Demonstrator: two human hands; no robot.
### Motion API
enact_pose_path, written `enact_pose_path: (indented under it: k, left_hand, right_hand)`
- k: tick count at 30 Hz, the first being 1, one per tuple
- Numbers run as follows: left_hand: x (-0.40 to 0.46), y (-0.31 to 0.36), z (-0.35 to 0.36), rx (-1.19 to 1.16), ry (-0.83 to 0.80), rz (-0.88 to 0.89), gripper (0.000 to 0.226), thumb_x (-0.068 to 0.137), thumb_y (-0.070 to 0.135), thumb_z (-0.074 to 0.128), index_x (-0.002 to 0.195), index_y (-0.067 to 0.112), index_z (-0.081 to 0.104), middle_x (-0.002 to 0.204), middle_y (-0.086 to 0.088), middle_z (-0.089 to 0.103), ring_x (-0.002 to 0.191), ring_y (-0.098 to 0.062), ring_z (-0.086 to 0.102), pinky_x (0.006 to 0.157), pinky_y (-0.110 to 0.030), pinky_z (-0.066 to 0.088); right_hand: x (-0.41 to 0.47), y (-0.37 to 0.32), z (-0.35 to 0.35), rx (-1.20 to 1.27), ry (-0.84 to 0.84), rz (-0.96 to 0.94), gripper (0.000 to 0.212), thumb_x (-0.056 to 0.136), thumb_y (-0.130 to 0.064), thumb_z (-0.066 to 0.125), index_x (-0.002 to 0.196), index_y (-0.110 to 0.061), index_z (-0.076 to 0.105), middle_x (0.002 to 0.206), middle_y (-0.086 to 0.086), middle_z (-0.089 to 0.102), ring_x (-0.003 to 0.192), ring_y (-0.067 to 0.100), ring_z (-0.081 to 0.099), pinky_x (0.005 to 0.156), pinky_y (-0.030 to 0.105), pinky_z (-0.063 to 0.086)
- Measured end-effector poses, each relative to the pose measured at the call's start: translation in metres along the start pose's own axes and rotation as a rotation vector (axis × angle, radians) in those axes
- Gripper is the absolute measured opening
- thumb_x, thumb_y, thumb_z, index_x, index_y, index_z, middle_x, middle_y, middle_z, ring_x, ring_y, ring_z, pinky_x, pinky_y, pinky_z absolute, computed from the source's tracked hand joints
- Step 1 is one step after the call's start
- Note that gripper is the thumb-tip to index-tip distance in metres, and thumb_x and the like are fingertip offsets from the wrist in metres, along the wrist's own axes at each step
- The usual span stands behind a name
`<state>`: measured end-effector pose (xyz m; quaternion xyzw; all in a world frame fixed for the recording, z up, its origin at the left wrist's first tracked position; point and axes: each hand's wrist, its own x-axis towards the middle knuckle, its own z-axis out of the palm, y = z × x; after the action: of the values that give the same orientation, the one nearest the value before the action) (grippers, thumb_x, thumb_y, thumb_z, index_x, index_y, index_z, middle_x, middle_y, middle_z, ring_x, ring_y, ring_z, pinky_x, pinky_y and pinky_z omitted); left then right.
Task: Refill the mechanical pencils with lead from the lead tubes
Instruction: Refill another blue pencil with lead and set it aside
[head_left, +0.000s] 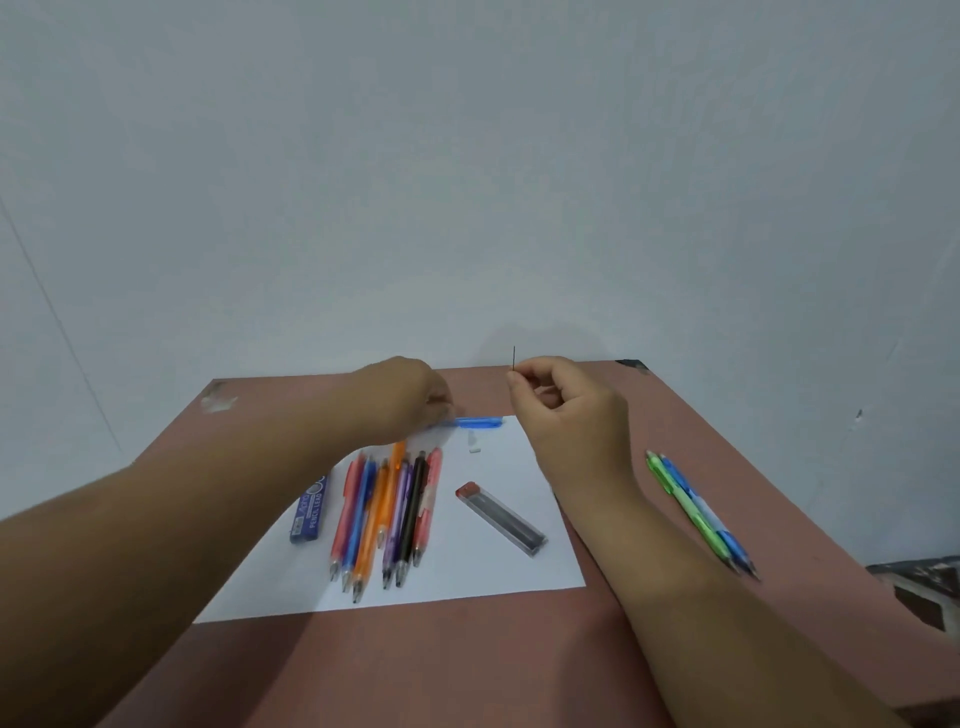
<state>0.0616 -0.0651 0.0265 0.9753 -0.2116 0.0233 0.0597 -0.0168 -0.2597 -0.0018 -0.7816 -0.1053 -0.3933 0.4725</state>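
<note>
Thin dark pencil lead pinched upright in the right hand.
Left hand grips the translucent blue mechanical pencil, lying crosswise on white paper.

- A thin dark lead stands upright, pinched in my right hand.
- A blue mechanical pencil lies flat at the paper's far edge, its left end under my left hand.
- Eight colored pencils lie bunched, tips toward me.
- A clear lead tube with a red cap lies diagonally to their right.
- A blue lead tube lies to their left.
- Green and blue pencils lie well apart at right.
</note>
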Motion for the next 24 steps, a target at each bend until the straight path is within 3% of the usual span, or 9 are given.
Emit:
enact_pose_path:
  k: [8,14,19,24]
  left_hand:
    - [-0.011,-0.009,0.007,-0.015,0.044,-0.006,0.031,0.098,0.035,0.062,0.127,0.027,0.069,0.122,0.009,0.068,0.105,-0.008,0.06,0.096,-0.031,0.051]
    - [-0.024,-0.016,0.005,-0.119,0.267,-0.104,0.023,0.101,0.028,0.057,0.121,0.026,0.07,0.109,0.007,0.067,0.091,-0.009,0.059,0.082,-0.024,0.049]
    - [-0.053,-0.026,0.003,-0.156,0.401,-0.174,0.02,0.101,0.039,0.056,0.116,0.03,0.065,0.104,0.014,0.065,0.083,-0.003,0.057,0.071,-0.019,0.044]
    - [-0.085,-0.036,0.011,-0.23,0.589,-0.101,0.02,0.098,0.033,0.06,0.114,0.023,0.067,0.102,0.01,0.07,0.089,-0.008,0.063,0.078,-0.025,0.051]
  right_hand:
    - [0.0,-0.002,0.001,0.019,-0.025,0.037,0.006,0.093,-0.018,0.071,0.091,-0.021,0.075,0.073,-0.008,0.067,0.073,0.013,0.064,0.065,0.027,0.056]
    - [-0.001,-0.007,-0.003,0.065,-0.046,0.086,0.006,0.094,-0.021,0.069,0.095,-0.025,0.075,0.076,-0.014,0.067,0.075,0.007,0.064,0.061,0.013,0.051]
    - [-0.004,-0.013,-0.003,0.083,-0.058,0.056,0.007,0.092,-0.016,0.072,0.092,-0.022,0.077,0.074,-0.013,0.067,0.073,0.008,0.065,0.063,0.015,0.052]
    - [-0.011,-0.03,-0.009,0.137,-0.113,0.042,0.01,0.092,-0.018,0.072,0.097,-0.025,0.077,0.076,-0.013,0.071,0.078,0.007,0.07,0.067,0.017,0.058]
